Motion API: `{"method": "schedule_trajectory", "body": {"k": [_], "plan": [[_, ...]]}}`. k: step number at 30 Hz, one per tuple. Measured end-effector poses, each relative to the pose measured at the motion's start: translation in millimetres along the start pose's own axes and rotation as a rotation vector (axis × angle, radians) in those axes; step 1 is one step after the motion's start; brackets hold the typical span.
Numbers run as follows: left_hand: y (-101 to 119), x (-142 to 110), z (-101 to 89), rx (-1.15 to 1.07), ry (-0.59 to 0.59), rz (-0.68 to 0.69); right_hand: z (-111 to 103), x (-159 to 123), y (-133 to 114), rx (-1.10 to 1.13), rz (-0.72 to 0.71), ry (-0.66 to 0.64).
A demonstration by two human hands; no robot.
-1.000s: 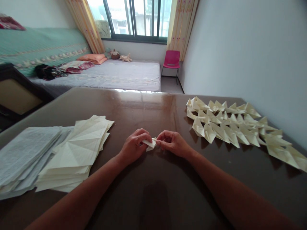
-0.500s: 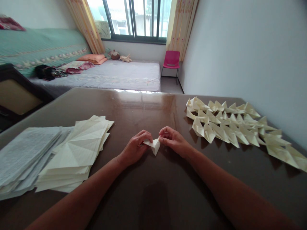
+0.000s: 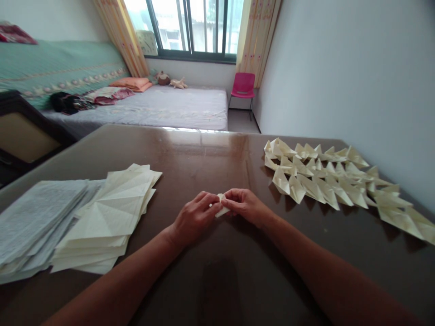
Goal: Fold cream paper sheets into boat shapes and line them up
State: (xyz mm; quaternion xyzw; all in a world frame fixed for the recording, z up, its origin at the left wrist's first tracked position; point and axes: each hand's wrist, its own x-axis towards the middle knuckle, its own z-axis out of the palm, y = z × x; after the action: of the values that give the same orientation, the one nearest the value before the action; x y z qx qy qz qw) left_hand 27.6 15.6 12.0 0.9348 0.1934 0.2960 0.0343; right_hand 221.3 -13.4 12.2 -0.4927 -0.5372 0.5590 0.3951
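Note:
A small folded piece of cream paper [image 3: 222,211] is pinched between my two hands over the middle of the brown table [image 3: 190,167]. My left hand [image 3: 199,213] grips its left side, with the fingers curled and their tips near the centre. From the other side, my right hand [image 3: 244,203] closes thumb and fingers on the paper's right part. Most of the paper is hidden by my fingers; a pale edge shows below them and a small bit above.
On the left lie a stack of creased cream sheets [image 3: 112,203] and a pile of printed pages [image 3: 41,217]. Rows of folded paper shapes [image 3: 319,181] spread over the table's right side. Beyond the table are a bed [image 3: 183,106] and a pink chair [image 3: 244,85].
My hands have come closer together and now cover more of the folded paper. The paper's downward point no longer shows; a slanted edge does. The stacks and rows are unchanged.

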Motion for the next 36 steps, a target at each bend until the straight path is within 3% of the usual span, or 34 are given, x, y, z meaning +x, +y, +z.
{"method": "schedule_trajectory", "body": {"k": [4, 8, 10, 12, 15, 18, 22, 28, 31, 36], "plan": [[0.7, 2.8, 0.6, -0.169, -0.023, -0.057, -6.1, 2.5, 1.4, -0.063, -0.065, 0.049], [-5.1, 5.4, 7.1, -0.372, 0.085, -0.454, -9.4, 4.9, 3.8, -0.118, -0.133, 0.056], [-10.1, 6.2, 10.6, -0.552, -0.004, -0.615, -9.2, 5.7, 5.2, -0.137, -0.156, 0.083], [-14.3, 6.7, 12.7, -0.729, -0.103, -0.690, -8.8, 6.1, 6.7, -0.128, -0.159, 0.103], [-16.7, 7.4, 13.5, -0.836, -0.092, -0.750, -9.0, 6.0, 8.5, -0.151, -0.133, 0.066], [-15.6, 7.5, 14.7, -0.856, -0.072, -0.761, -9.4, 4.8, 8.9, -0.321, -0.131, 0.037], [-12.7, 5.9, 18.2, -0.840, -0.134, -0.728, -8.5, 3.8, 9.3, -0.479, -0.158, 0.067], [-13.2, 5.4, 19.5, -0.378, -0.165, -0.548, -6.5, 4.8, 10.5, -0.676, -0.225, 0.084], [-15.6, 5.9, 19.5, -0.308, -0.108, -0.525, -5.9, 4.6, 9.8, -0.768, -0.293, 0.124], [-13.6, 6.0, 19.6, -0.454, 0.014, -0.550, -2.7, 2.4, 7.4, -0.710, -0.348, 0.223]]}}
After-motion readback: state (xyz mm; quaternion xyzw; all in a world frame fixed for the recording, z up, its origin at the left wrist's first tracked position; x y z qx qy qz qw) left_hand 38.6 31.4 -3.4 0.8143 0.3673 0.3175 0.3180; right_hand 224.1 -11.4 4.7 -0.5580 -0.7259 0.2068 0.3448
